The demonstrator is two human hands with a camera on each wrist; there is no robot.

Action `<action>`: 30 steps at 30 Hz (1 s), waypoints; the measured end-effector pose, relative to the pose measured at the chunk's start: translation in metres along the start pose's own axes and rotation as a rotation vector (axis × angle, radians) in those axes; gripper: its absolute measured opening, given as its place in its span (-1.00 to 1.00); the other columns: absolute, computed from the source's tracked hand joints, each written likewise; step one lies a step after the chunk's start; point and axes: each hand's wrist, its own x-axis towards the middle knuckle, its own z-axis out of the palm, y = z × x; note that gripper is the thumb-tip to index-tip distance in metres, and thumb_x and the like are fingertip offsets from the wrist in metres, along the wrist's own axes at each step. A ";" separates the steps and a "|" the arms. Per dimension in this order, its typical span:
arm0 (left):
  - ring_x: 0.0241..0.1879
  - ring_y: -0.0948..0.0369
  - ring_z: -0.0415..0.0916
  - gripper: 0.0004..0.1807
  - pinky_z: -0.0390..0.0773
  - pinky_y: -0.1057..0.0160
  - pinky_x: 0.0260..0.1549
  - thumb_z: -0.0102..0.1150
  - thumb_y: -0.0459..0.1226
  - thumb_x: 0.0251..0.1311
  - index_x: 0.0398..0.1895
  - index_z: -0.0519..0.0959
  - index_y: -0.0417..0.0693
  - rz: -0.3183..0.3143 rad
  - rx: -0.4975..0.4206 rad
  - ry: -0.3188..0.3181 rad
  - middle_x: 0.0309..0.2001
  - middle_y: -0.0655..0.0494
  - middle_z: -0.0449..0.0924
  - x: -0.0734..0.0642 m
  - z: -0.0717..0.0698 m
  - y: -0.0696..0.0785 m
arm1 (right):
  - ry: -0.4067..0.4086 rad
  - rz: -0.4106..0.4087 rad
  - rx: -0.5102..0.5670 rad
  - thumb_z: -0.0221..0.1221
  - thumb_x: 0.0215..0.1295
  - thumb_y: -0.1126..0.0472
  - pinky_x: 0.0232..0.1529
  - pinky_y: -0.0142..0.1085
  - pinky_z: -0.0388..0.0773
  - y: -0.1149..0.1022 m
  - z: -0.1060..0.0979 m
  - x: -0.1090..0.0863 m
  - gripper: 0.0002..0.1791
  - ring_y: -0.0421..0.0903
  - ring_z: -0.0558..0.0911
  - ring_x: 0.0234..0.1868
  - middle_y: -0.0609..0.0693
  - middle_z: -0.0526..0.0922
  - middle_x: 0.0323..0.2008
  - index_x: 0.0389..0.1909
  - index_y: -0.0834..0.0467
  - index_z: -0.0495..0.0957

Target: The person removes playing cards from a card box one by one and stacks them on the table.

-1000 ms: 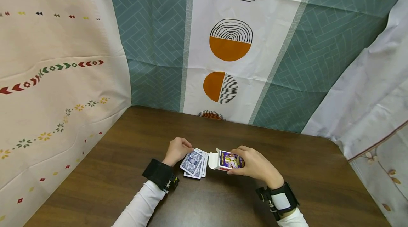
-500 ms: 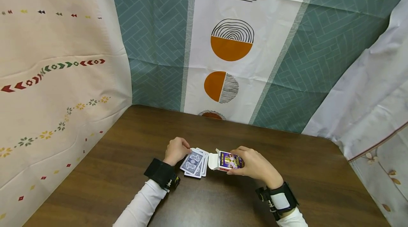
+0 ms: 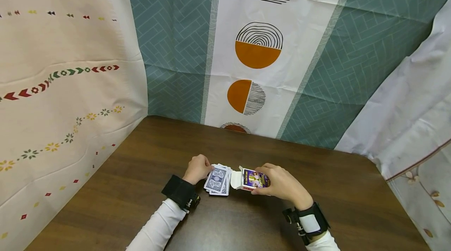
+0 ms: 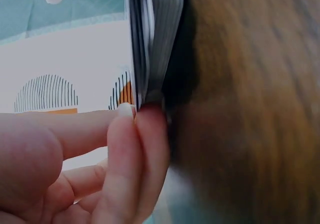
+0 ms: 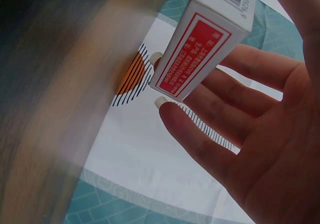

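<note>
A small stack of blue-backed playing cards [image 3: 217, 179] lies face down on the wooden table, its edges slightly uneven. With bent fingers my left hand [image 3: 198, 168] pinches the stack's far left corner; the left wrist view shows fingertips [image 4: 125, 139] at the edges of the layered cards [image 4: 157, 29]. My right hand [image 3: 282, 182] grips a purple and white card box [image 3: 255, 179] between thumb and fingers. Its white flap [image 3: 236, 179] stands open, facing the cards and close to them. A red printed side and a barcode on the box [image 5: 200, 49] appear in the right wrist view.
The dark wooden table [image 3: 225, 223] spreads around both hands. A patterned curtain [image 3: 176, 47] hangs behind it, a cream cloth [image 3: 70, 125] on the left and a white cloth [image 3: 405, 98] on the right.
The top card has shifted right with my left hand and turned, so the stack lies more nearly squared. My right hand and the card box have stayed almost still. The head view has shifted slightly.
</note>
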 end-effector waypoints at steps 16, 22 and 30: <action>-0.55 0.25 0.28 -0.88 0.22 0.35 -0.55 0.29 -0.25 0.16 -0.44 0.69 -0.10 0.319 -0.132 -0.138 -0.58 0.16 0.43 -0.020 -0.013 0.048 | 0.026 -0.019 0.011 0.36 -0.05 -0.31 -0.21 -0.32 0.55 -0.001 -0.005 -0.003 -0.29 -0.25 0.54 -0.25 -0.07 0.62 -0.16 0.00 0.13 0.60; -0.57 0.26 0.17 -0.73 0.09 0.34 -0.61 0.33 -0.13 0.12 -0.55 0.66 -0.16 0.250 -0.188 -0.270 -0.60 0.20 0.22 -0.033 -0.002 0.059 | 0.059 -0.060 0.012 0.36 -0.03 -0.30 -0.24 -0.38 0.55 -0.008 -0.008 -0.004 -0.30 -0.27 0.54 -0.26 -0.07 0.61 -0.15 0.00 0.12 0.59; -0.68 0.30 0.12 -0.69 0.07 0.38 -0.68 0.29 -0.16 0.17 -0.62 0.53 -0.16 0.255 -0.216 -0.270 -0.67 0.22 0.17 -0.038 0.006 0.062 | 0.075 -0.084 0.028 0.40 -0.03 -0.22 -0.27 -0.42 0.54 -0.011 -0.013 -0.004 -0.34 -0.27 0.55 -0.27 -0.06 0.62 -0.14 0.00 0.13 0.59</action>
